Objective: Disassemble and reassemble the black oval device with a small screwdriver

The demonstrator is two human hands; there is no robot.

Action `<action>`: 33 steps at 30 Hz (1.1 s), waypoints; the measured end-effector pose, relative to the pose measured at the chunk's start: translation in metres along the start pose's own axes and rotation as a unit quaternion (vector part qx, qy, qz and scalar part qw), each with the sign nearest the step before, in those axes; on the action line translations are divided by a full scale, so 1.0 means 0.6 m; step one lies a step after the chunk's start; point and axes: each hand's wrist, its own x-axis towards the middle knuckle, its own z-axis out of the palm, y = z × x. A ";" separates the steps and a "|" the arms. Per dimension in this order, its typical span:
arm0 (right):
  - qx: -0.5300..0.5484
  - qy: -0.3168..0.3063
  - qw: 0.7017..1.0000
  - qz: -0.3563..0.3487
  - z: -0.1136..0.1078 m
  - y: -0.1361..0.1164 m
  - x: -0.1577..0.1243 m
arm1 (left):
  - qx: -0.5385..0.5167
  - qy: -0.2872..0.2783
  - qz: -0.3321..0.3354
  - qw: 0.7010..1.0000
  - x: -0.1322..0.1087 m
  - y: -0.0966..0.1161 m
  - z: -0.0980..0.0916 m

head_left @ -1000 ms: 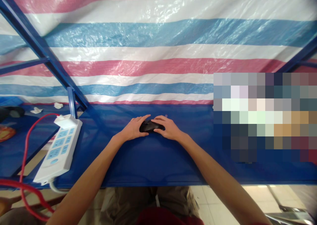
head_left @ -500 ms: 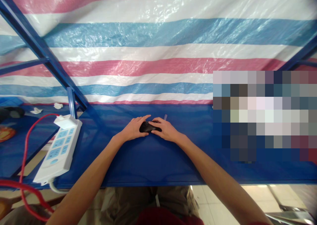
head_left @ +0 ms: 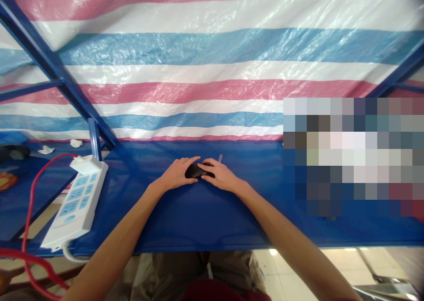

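Both of my hands rest close together at the middle of a blue tabletop (head_left: 212, 212). Between them is a small, matte black object (head_left: 197, 171), possibly a computer mouse, and their fingers cover most of it. My left hand (head_left: 179, 173) grips its left side, and my right hand (head_left: 221, 175) grips its right side. A thin, clear stick (head_left: 220, 158) stands out just beyond my right fingers.
A white power strip (head_left: 76, 199) with blue panels lies on the table to the left, trailing a red cable (head_left: 31, 208). A blue steel frame (head_left: 56, 69) and a striped tarp (head_left: 212, 58) rise behind. A pixelated patch (head_left: 351, 159) hides the right side.
My right hand has slid left over the black object, covering more of it. The view has shifted slightly, and the clear stick shows more beyond my right fingers.
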 end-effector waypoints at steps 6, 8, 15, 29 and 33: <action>-0.005 0.001 1.000 -0.003 0.005 0.003 0.001 | -0.019 0.000 0.008 1.000 0.001 0.002 0.002; -0.002 0.000 1.000 -0.001 0.005 0.003 0.001 | -0.014 0.001 0.011 1.000 0.001 0.001 0.001; 0.011 0.008 1.000 0.014 0.002 0.005 -0.002 | 0.008 0.002 0.009 1.000 -0.002 -0.004 -0.008; 0.012 0.079 0.992 0.097 0.014 0.011 0.007 | 0.006 0.054 0.087 0.995 -0.003 0.011 -0.008; -0.049 0.144 0.972 0.180 0.008 0.021 0.008 | 0.018 0.034 0.088 0.995 0.000 -0.001 0.002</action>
